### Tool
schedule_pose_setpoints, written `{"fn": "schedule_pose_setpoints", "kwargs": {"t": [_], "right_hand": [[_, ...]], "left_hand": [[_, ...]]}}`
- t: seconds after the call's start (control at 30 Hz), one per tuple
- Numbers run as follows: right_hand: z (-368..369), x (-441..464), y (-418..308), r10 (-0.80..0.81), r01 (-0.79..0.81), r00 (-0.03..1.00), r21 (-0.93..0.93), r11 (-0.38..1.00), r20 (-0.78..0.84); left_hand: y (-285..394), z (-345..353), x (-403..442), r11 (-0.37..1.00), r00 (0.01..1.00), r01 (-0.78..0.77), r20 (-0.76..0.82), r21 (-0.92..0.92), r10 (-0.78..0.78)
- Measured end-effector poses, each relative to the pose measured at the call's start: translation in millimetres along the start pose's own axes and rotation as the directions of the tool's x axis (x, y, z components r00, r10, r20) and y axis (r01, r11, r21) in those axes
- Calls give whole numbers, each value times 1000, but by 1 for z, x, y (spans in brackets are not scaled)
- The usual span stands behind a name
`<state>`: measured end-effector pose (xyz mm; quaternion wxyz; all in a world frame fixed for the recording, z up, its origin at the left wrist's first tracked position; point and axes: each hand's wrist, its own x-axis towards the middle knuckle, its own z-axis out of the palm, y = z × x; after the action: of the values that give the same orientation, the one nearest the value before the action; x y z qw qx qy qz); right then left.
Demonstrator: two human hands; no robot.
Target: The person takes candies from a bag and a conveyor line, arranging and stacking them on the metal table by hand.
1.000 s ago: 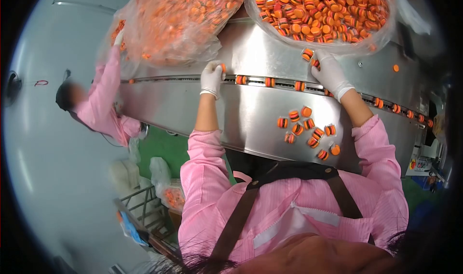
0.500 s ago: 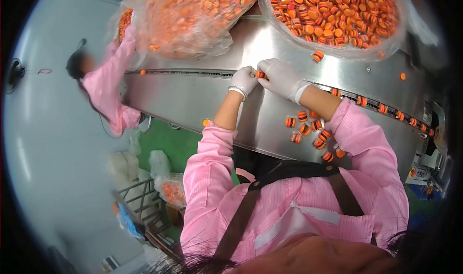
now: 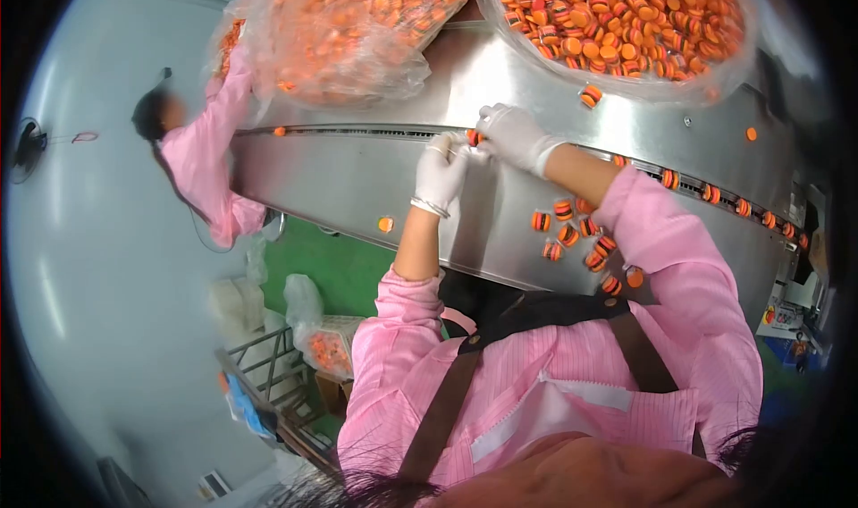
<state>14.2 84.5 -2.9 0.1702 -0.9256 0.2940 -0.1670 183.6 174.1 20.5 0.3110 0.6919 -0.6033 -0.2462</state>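
While both gloved hands meet over the channel, one wrapped orange piece sits between them, at the channel. The left hand has its fingers drawn together just beside it; the right hand has its fingers bent close on the other side. Cannot tell which hand grips it, if either.

Done so far: a spaced row of pieces lies in the channel toward the right. Outside it: a loose cluster and a lone piece on the metal surface nearer the person, plus a stray piece beside the big open bag. That bag and the second bag hold many more, so most pieces look unplaced. A co-worker reaches toward the second bag.
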Motion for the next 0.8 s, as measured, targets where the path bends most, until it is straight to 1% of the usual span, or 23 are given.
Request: {"fn": "schedule_pose_setpoints", "kwargs": {"t": [0.03,0.07,0.1,0.17,0.23,0.27,0.3,0.33,0.37,0.4,0.47,0.5,0.53,0.6,0.63,0.67,0.73,0.8], "right_hand": [[-7,-10,11,20,-22,996,-29,999,-84],[-18,-19,26,104,-113,987,-69,991,-120],[-29,-27,43,187,-205,970,-105,973,-157],[-44,-43,78,389,-420,881,-67,905,-268],[-59,-59,100,447,-484,865,-140,864,-228],[-59,-66,111,437,-464,881,-150,873,-180],[-61,-70,109,438,-465,881,-151,873,-181],[-67,-75,103,478,-492,870,-129,861,-122],[-70,-78,101,515,-519,855,-109,848,-61],[-68,-80,103,518,-518,855,-109,848,-34],[-66,-85,101,516,-516,856,-98,851,-30],[-65,-88,99,516,-517,856,-82,852,-28],[-61,-92,98,515,-515,857,-82,853,-30],[-50,-100,101,401,-402,916,-26,915,-29],[-42,-103,106,371,-370,928,42,928,-36],[-37,-106,107,369,-367,929,43,929,-32],[-33,-112,106,388,-371,916,150,916,-103],[-36,-115,101,397,-382,912,144,913,-100]], "left_hand": [[8,3,-9,998,993,59,99,-4,-58],[15,6,-19,1000,986,-4,167,-17,7],[13,14,-29,999,978,21,210,-42,-12],[10,30,-42,992,951,59,309,-109,-22],[15,45,-51,982,901,137,428,-131,-69],[19,51,-56,992,891,92,452,-90,-42],[24,54,-59,998,895,-64,441,-6,60],[27,57,-62,973,884,-218,437,80,162],[27,61,-66,969,878,-217,458,120,140],[31,62,-69,969,879,-217,456,118,141],[42,65,-75,963,846,-65,527,260,-85],[43,68,-79,967,831,-10,540,253,-133],[44,69,-83,967,833,-10,538,255,-133],[45,71,-88,993,856,-45,517,112,-19],[47,70,-89,997,861,-19,508,78,-23],[46,69,-88,997,861,-15,507,78,-27],[38,67,-80,998,897,-58,439,22,43],[25,64,-66,997,968,-14,249,74,-5]]}}
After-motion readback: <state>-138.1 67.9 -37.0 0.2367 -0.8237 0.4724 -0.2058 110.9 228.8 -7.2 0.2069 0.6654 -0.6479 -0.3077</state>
